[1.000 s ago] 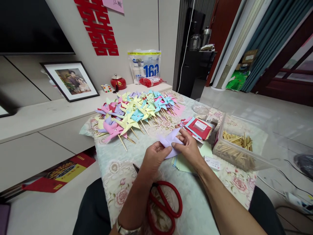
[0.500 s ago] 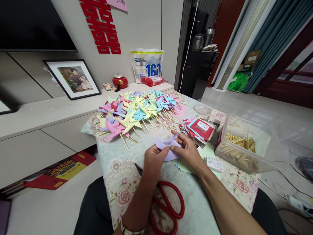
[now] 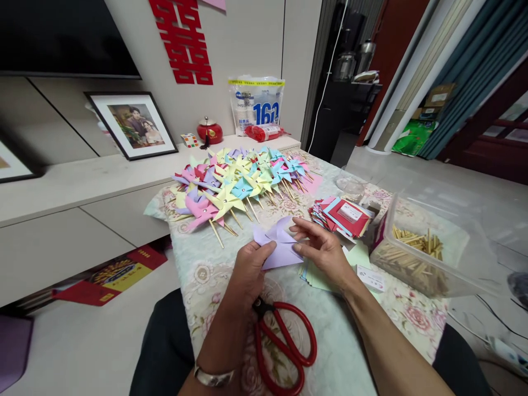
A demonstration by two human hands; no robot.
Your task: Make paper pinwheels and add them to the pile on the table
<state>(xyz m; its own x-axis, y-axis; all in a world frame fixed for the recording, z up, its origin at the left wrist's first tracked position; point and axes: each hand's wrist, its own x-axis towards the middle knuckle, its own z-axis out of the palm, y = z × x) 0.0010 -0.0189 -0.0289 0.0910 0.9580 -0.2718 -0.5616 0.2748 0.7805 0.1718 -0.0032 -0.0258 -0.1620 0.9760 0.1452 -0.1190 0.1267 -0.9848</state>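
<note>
My left hand [image 3: 251, 267] grips a light purple sheet of paper [image 3: 282, 256] at its left side, thumb pressed on top. Some of the paper's flaps are bent up towards the middle. Beside its right edge is my right hand [image 3: 324, 250], fingers and thumb apart, their tips at or just touching the paper. Below the paper lie large scissors [image 3: 289, 335] with red handles, their blades hidden under my left forearm. Beyond my hands, many finished paper pinwheels [image 3: 241, 187] on sticks lie in a heap.
Right of my hands are stacked coloured paper squares [image 3: 348, 223], a small white box [image 3: 370, 279] on pale green sheets [image 3: 325, 280], and a clear plastic bin [image 3: 412, 269] of short sticks. A clear round lid [image 3: 350, 184] lies behind. A white cabinet [image 3: 66, 203] borders the flowered tablecloth [image 3: 334, 330].
My right hand has loosened from the paper's middle and drawn to its right edge, fingers spreading. My left hand has shifted left, showing more of the paper and scissors. The view has turned slightly.
</note>
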